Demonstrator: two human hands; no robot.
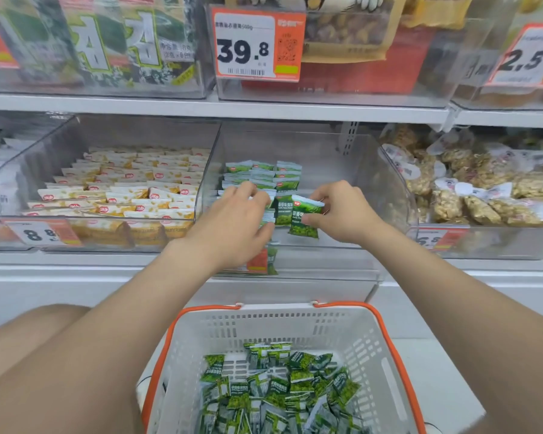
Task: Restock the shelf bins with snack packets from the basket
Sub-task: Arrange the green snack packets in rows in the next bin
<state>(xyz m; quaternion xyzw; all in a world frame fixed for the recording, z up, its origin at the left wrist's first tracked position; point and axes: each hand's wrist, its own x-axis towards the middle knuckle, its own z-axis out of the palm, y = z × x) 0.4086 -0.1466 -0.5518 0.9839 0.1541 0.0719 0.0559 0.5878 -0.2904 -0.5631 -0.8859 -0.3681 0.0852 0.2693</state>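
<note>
- While the right hand (342,211) holds one green packet (304,219) upright just inside the front edge of the middle bin (373,170), its grip is closed on that packet, thumb on the printed face and fingers behind.
- Left hand (239,220): grip curled over the near end of the stacked green packets (264,175) at the bin's front-left. Thumb is below and fingers above, with packet edges showing between them.
- Task stock: loose packets (279,386) lie heaped in the basket (386,333), below the shelf edge and between the forearms.
- Risk, judged: the held packet is close to the bin's front lip. Released tilted, it could slip over the lip and drop toward the basket or floor.
- Risk, judged: the stacked packets stand on edge and lean on one another. If the left hand lets go before the new packet is wedged in, the row may topple forward.
- Risk, judged: packets fill only the left part of the bin, so the row has no wall to lean on at its right.
- Count: hands, two; baskets, one; packets in the right hand, one.
- Count: stacked packets form three columns at the rear. They overlap, so the individual number cannot be told.
- Count: basket packets are plainly dozens; no exact figure is possible.
- Count: three bins are largely in view on this shelf level, with yellow packets (123,186) at left, green in the middle and nut packs (483,189) at right.
</note>
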